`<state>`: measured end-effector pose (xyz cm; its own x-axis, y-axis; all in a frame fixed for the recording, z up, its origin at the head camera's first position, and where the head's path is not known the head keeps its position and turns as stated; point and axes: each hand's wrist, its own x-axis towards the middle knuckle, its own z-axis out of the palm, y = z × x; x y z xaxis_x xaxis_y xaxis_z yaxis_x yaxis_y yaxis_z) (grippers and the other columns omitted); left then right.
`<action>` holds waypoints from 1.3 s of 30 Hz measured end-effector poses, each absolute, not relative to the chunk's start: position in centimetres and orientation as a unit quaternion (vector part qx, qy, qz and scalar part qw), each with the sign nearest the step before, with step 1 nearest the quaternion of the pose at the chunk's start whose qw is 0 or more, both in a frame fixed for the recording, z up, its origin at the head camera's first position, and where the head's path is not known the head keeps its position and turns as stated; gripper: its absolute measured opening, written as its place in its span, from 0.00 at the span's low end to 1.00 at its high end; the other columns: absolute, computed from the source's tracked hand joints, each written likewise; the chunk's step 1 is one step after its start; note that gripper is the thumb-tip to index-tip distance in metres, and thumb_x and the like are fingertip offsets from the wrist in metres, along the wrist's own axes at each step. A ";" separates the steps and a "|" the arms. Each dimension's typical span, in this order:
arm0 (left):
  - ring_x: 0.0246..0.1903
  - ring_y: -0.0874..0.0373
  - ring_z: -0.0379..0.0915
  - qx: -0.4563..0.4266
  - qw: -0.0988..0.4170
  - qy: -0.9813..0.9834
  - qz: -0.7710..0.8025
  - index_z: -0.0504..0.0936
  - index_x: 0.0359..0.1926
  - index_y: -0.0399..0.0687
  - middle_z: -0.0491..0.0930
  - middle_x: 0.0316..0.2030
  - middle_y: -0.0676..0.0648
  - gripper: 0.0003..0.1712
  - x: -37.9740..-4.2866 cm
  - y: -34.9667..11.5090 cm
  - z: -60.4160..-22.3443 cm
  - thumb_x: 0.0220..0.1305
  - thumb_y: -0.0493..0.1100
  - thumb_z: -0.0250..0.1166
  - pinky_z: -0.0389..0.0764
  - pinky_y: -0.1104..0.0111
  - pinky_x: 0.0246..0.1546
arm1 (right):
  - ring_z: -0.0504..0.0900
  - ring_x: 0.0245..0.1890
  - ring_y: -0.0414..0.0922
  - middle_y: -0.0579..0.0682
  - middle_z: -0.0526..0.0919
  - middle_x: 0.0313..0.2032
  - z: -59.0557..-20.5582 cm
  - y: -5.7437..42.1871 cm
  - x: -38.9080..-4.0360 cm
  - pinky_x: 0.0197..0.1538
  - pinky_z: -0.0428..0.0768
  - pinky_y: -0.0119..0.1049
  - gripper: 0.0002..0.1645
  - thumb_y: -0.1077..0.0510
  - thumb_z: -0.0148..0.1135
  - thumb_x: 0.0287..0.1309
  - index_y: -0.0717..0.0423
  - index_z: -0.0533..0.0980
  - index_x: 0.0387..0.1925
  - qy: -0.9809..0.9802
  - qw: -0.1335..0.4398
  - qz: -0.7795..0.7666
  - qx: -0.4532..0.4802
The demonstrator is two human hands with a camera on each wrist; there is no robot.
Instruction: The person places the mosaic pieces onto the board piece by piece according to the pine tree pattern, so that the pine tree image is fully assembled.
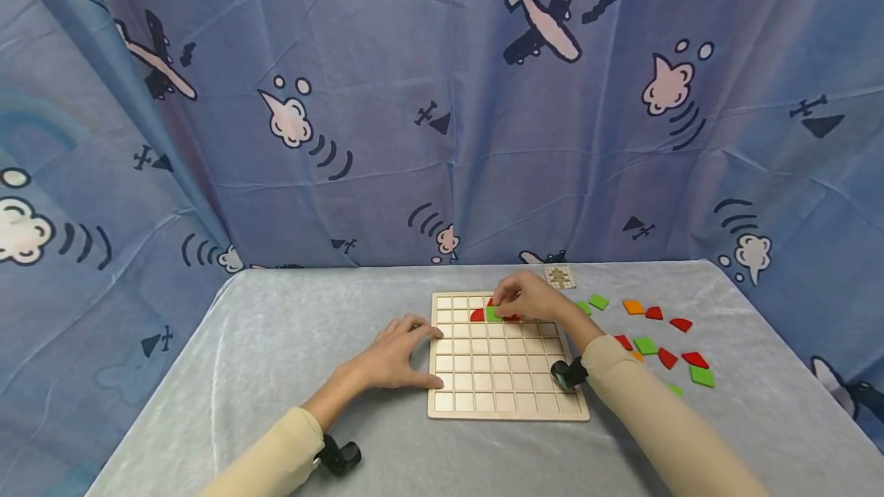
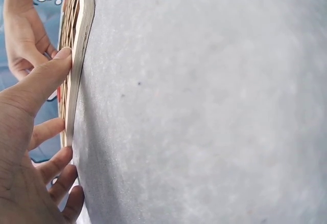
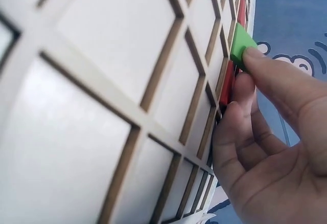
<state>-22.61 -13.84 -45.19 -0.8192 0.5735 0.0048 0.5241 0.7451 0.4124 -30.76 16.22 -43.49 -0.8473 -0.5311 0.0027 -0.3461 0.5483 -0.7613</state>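
A wooden grid board (image 1: 507,406) with square cells lies on the table. My right hand (image 1: 530,299) is over its back rows and pinches a green square tile (image 3: 239,44) between thumb and fingertips. In the right wrist view, that tile stands tilted at a cell, between red pieces. One red quarter-round tile (image 1: 477,315) sits in the cell to its left; other red tiles show partly behind and beneath the fingers. My left hand (image 1: 395,353) rests against the board's left edge, thumb and fingers spread, with the thumb (image 2: 56,70) touching the rim.
Loose red, green and orange tiles lie on the table right of the board, among them a green square (image 1: 701,376), a red piece (image 1: 681,324) and an orange square (image 1: 632,307). A small pattern card (image 1: 559,277) lies behind the board. A printed blue curtain (image 1: 387,98) hangs at the back.
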 end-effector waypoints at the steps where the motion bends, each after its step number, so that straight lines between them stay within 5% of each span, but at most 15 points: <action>1: 0.61 0.50 0.64 0.295 0.061 0.932 0.202 0.72 0.64 0.59 0.68 0.63 0.48 0.43 -22.6 -13.8 -45.2 0.49 0.67 0.73 0.67 0.48 0.60 | 0.78 0.27 0.43 0.59 0.86 0.30 -43.5 16.2 -30.8 0.31 0.76 0.36 0.07 0.63 0.70 0.56 0.64 0.83 0.35 0.873 0.114 -0.402 -0.250; 32: 0.60 0.50 0.64 0.296 0.061 0.930 0.208 0.72 0.64 0.60 0.68 0.63 0.48 0.43 -22.6 -13.8 -45.2 0.48 0.68 0.73 0.67 0.48 0.60 | 0.81 0.30 0.50 0.62 0.86 0.34 -43.4 18.5 -30.1 0.34 0.80 0.38 0.09 0.62 0.65 0.61 0.66 0.82 0.40 0.859 0.107 -0.422 -0.271; 39: 0.60 0.50 0.63 0.297 0.060 0.930 0.208 0.73 0.64 0.59 0.68 0.63 0.48 0.44 -22.5 -13.8 -45.2 0.48 0.67 0.73 0.67 0.48 0.59 | 0.79 0.33 0.43 0.57 0.86 0.41 -43.5 21.0 -29.8 0.37 0.79 0.37 0.12 0.57 0.67 0.60 0.61 0.83 0.43 0.875 0.098 -0.415 -0.230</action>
